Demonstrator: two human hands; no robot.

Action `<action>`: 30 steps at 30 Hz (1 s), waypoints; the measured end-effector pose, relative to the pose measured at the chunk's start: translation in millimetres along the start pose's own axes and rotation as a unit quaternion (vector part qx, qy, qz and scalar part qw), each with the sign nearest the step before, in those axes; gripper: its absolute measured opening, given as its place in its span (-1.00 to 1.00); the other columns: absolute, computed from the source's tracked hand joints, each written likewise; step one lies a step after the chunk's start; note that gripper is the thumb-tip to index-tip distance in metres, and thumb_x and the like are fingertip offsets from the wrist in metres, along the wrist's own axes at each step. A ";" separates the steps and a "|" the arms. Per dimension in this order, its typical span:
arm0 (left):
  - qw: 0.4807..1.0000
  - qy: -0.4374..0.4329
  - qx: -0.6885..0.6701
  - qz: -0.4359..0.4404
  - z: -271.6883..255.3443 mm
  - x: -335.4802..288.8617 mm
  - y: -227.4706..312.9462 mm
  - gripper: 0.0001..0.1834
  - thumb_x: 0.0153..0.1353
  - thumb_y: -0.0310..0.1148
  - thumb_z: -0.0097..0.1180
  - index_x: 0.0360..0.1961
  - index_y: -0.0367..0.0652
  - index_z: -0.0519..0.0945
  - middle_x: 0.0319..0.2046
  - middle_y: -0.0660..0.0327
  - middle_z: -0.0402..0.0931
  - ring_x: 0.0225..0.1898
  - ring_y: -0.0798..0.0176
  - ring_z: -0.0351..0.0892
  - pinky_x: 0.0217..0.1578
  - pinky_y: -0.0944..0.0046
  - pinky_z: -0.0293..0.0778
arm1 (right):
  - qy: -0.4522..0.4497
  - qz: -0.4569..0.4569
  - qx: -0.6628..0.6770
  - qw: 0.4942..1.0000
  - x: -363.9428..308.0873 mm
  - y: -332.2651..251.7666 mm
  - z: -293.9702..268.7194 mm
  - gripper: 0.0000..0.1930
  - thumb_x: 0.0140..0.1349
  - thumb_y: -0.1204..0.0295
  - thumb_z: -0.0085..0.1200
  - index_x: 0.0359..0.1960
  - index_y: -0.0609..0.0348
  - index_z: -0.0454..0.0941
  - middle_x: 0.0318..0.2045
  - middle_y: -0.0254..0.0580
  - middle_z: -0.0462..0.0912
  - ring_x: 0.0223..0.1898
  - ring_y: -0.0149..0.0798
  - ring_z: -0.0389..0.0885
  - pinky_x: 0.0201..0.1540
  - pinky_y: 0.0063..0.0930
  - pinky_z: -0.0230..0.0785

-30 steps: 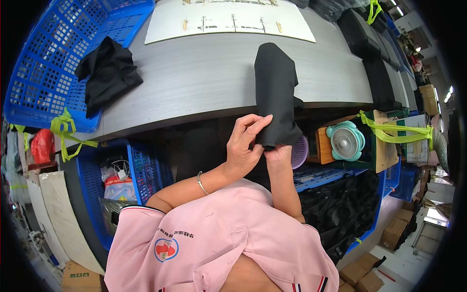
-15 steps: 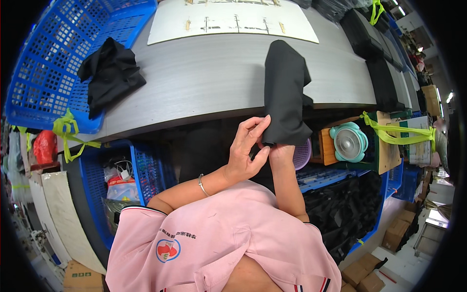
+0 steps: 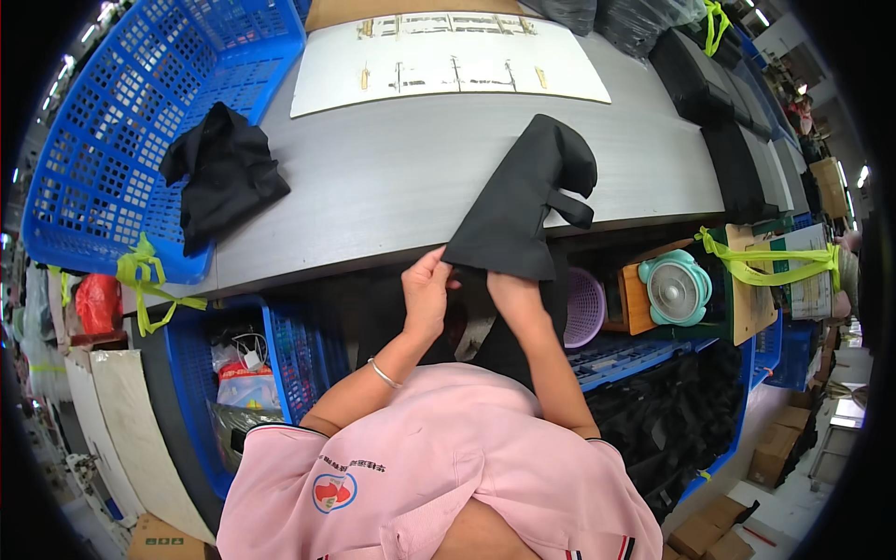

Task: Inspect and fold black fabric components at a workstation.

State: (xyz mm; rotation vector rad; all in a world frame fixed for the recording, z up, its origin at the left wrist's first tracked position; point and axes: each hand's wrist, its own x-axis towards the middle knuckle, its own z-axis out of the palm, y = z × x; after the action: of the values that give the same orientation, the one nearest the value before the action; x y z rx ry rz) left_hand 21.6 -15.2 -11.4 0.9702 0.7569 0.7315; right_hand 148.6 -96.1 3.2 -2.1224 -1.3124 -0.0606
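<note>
A black fabric piece (image 3: 523,201) with a short strap lies slanted over the front edge of the grey table (image 3: 373,187). My left hand (image 3: 427,289) pinches its lower left corner just below the table edge. My right hand (image 3: 509,291) grips its lower edge from underneath, mostly covered by the cloth. Both hands hold the same piece, close together, in front of my pink shirt.
A crumpled black garment (image 3: 219,182) hangs out of a big blue basket (image 3: 121,121) at the left. A white sheet (image 3: 448,61) lies at the table's back. Black stacks (image 3: 719,121) line the right side. Under the table stand a blue crate (image 3: 289,359), a purple basket (image 3: 583,308) and a teal fan (image 3: 674,287).
The black piece has turned from hanging upright in my hands to lying slanted on the table top. Both hands have dropped below the table edge, gripping its lower edge.
</note>
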 end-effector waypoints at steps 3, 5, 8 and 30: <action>0.992 -0.007 -0.060 -0.108 3.1 2.6 -11.4 -0.78 0.34 -0.56 -0.07 -0.13 -0.29 0.63 -0.34 0.29 0.63 -0.43 0.45 0.58 -0.43 0.45 0.47 | 0.007 0.063 -0.025 0.998 -0.1 -7.9 9.6 -0.83 0.24 0.56 0.00 -0.22 0.37 0.60 -0.27 0.17 0.64 -0.20 0.21 0.61 -0.10 -0.02 0.45; 0.982 -0.016 -0.098 -0.160 1.7 1.9 -10.4 -0.80 0.31 -0.58 -0.10 -0.20 -0.29 0.60 -0.37 0.25 0.62 -0.42 0.42 0.60 -0.45 0.45 0.46 | -0.084 0.093 0.073 0.990 14.7 -27.6 -15.6 -0.81 0.28 0.54 -0.04 -0.17 0.40 0.57 -0.28 0.19 0.63 -0.18 0.22 0.60 -0.04 -0.02 0.42; 0.980 -0.049 -0.091 -0.171 -0.2 2.7 -14.5 -0.86 0.33 -0.54 -0.07 -0.24 -0.23 0.56 -0.40 0.25 0.63 -0.43 0.41 0.61 -0.46 0.46 0.44 | -0.135 0.067 0.175 0.973 17.7 -42.8 -29.9 -0.75 0.35 0.49 -0.10 -0.06 0.45 0.49 -0.26 0.22 0.60 -0.14 0.24 0.57 0.14 0.03 0.30; 0.945 -0.186 -0.006 -0.269 -1.6 -18.9 -27.9 -0.76 0.26 -0.50 0.12 -0.06 -0.32 0.59 -0.19 0.14 0.62 -0.18 0.30 0.57 -0.20 0.23 0.52 | 0.042 -0.148 -0.200 0.968 -15.4 -10.9 20.8 -0.53 0.28 0.19 0.03 0.17 0.15 0.51 0.23 0.19 0.44 0.26 0.11 0.41 0.32 0.14 0.16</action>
State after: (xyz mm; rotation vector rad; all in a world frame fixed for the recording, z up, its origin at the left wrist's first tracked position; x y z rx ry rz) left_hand 15.8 -40.5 -33.0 0.8051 0.6389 0.0696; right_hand 126.1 -93.9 -13.6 -2.1928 -1.6650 -0.5792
